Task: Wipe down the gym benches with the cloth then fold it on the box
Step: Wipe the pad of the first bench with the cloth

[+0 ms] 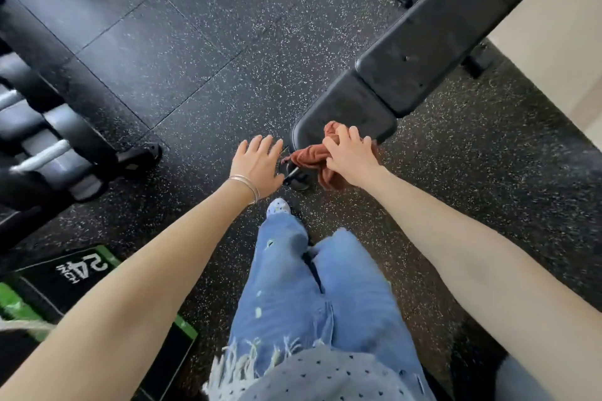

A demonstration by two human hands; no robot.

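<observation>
Bunched rust cloth [312,158] on bench [400,75] end

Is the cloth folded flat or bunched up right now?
Bunched up. The rust-coloured cloth is crumpled in the right hand at the near end of the bench, with loose ends hanging over the edge.

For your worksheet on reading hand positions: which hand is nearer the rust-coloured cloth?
Right. The right hand grips the cloth at the bench's near end; the left hand hovers open beside it, not touching.
</observation>
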